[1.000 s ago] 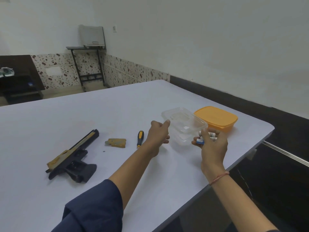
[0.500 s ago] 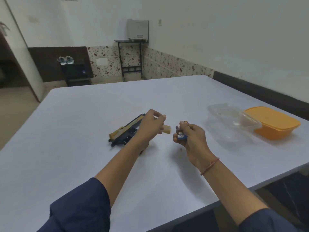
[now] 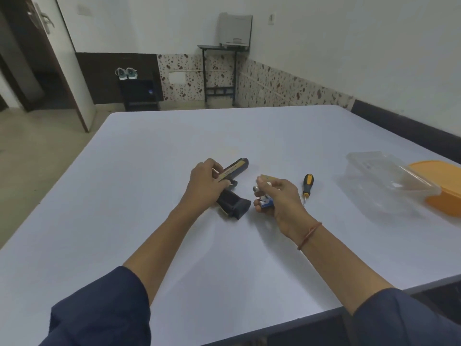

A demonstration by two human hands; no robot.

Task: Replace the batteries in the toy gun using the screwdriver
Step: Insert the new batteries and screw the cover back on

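The black and tan toy gun [image 3: 233, 193] lies on the white table [image 3: 149, 196], grip end toward me. My left hand [image 3: 205, 187] grips it around the middle of the slide. My right hand [image 3: 277, 198] holds several batteries [image 3: 264, 202] just right of the gun's grip, one pinched between thumb and forefinger. The tan battery cover [image 3: 268, 178] lies on the table behind my right hand, partly hidden. The yellow-and-black screwdriver [image 3: 307, 186] lies to the right of that hand, tip toward me.
A clear plastic container [image 3: 389, 183] sits at the right, with an orange lidded box [image 3: 441, 186] beside it near the table's right edge. The table's near edge runs across the lower right.
My left hand left the clear container and took hold of the toy gun. My right hand carried the batteries from the container over to the gun's grip. The view swung left.
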